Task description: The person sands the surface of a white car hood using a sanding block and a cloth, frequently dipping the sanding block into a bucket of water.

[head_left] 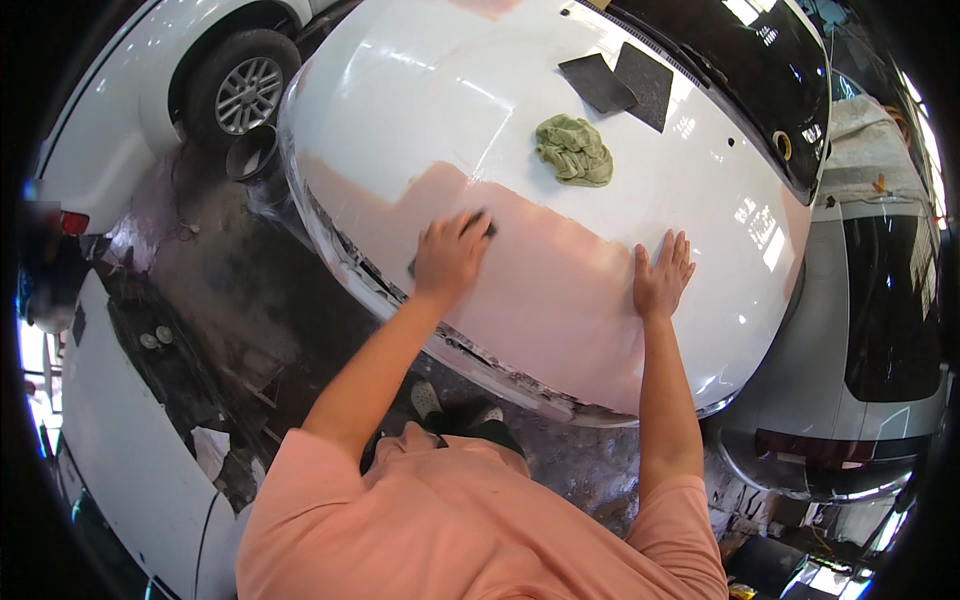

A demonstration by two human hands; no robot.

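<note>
- Your left hand (449, 255) presses a dark sanding pad (478, 224) against the white car hood (420, 100), fingers curled over it; the pad is mostly hidden, so its shape is hard to tell.
- A pinkish sanded patch (550, 290) spreads between your hands.
- A green rag (574, 150) and two dark sandpaper sheets (620, 82) lie farther up.
- Your right hand (660, 278) rests flat, fingers spread, holding nothing.

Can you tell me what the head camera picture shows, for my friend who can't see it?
A person in a peach shirt leans over a white car hood, pressing a dark sanding pad under the left hand while the right hand lies flat on it. A crumpled green rag and two dark sandpaper sheets lie farther up the hood.
</note>
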